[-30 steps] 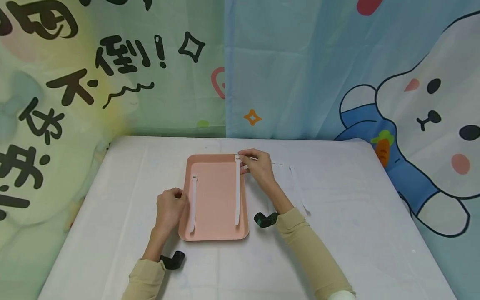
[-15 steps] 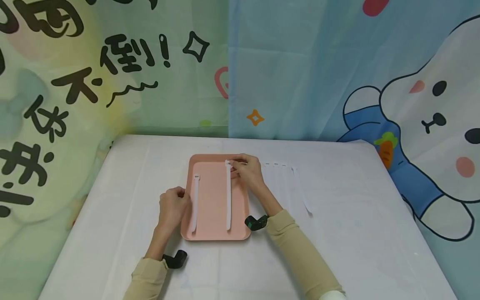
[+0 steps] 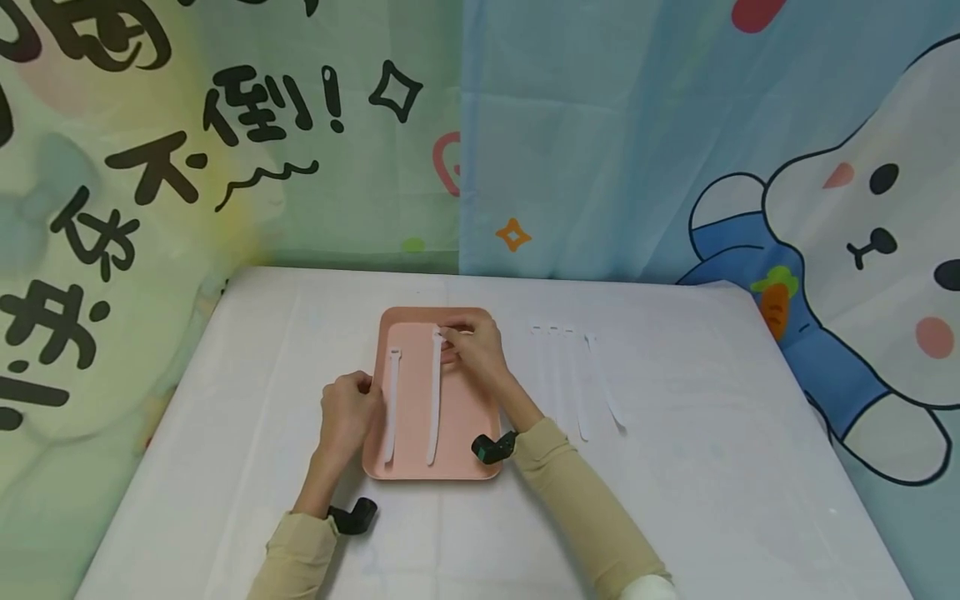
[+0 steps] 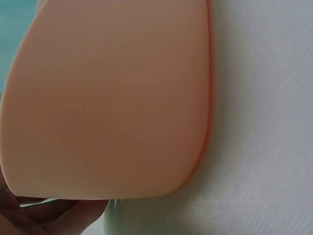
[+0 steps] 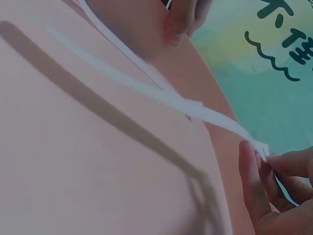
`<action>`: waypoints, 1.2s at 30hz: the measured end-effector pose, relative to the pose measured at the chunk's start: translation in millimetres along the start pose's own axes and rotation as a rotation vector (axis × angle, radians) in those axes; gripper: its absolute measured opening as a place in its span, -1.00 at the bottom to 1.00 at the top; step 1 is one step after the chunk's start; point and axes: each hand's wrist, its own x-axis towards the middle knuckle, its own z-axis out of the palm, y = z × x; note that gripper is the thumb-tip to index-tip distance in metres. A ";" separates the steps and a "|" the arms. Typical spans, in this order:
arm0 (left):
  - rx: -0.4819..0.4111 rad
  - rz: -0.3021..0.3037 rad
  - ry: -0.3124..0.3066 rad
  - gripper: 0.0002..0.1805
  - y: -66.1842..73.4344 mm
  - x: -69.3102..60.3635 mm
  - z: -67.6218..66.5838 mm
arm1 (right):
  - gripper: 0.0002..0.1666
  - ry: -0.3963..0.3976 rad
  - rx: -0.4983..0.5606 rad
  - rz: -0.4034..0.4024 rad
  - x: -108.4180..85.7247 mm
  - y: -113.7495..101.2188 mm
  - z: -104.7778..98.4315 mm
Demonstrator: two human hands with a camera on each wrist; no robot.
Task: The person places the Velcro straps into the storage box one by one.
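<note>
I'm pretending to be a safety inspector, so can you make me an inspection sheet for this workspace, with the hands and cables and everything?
Surface: white table, lightly creased.
Job's things: pink tray on the table; one resting strip, white, inside along its left side; one white held strip over the tray; more table strips to the tray's right, too faint to count surely.
Clutter: nothing seen.
Left hand: holds the tray's left edge.
Right hand: pinches the held strip's far end.
Cables: nothing seen.
Surroundings: green backdrop with black writing; blue backdrop with a cartoon animal.
</note>
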 end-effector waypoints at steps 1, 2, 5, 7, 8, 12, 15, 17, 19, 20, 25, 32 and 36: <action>0.001 -0.001 0.001 -0.83 0.4 -0.1 -0.4 | -0.74 -0.009 -0.001 -0.003 1.1 0.4 2.5; 0.003 -0.002 0.003 -0.83 0.6 -0.4 -0.5 | -0.74 -0.019 0.007 -0.002 1.8 0.7 4.8; 0.004 -0.008 0.006 -0.83 0.3 -0.7 -0.5 | -0.75 -0.038 0.025 -0.003 3.2 1.1 11.1; 0.005 -0.013 0.007 -0.83 -0.3 -0.9 -0.2 | -0.75 -0.044 0.016 0.002 3.5 1.1 14.7; 0.006 -0.013 0.006 -0.83 -0.6 -0.8 0.1 | -0.76 -0.046 0.007 0.007 3.2 0.9 16.3; 0.006 -0.012 -0.003 -0.83 -1.4 0.0 0.9 | -0.76 -0.045 -0.013 0.032 2.9 1.7 22.0; 0.006 -0.008 -0.008 -0.83 -1.9 1.1 1.0 | -0.77 -0.042 -0.010 0.044 4.0 4.3 25.9; 0.009 -0.007 -0.006 -0.83 -2.2 1.9 1.1 | -0.78 -0.045 -0.016 0.054 4.4 5.7 28.1; 0.012 -0.006 -0.005 -0.83 -2.3 2.2 0.5 | -0.79 -0.045 -0.032 0.064 5.3 7.3 30.1; 0.014 -0.006 -0.002 -0.83 -2.1 2.2 0.0 | -0.80 -0.046 -0.039 0.067 5.9 7.9 31.1; 0.017 -0.007 0.002 -0.84 -0.2 1.4 0.0 | -0.81 -0.061 -0.071 0.065 6.4 10.4 32.1; 0.018 -0.011 0.003 -0.82 -0.4 1.4 0.7 | -0.76 -0.087 -0.158 0.043 3.9 10.9 30.3; 0.023 -0.014 0.003 -0.82 -1.5 1.5 0.4 | -0.74 -0.094 -0.153 0.039 3.7 12.4 29.1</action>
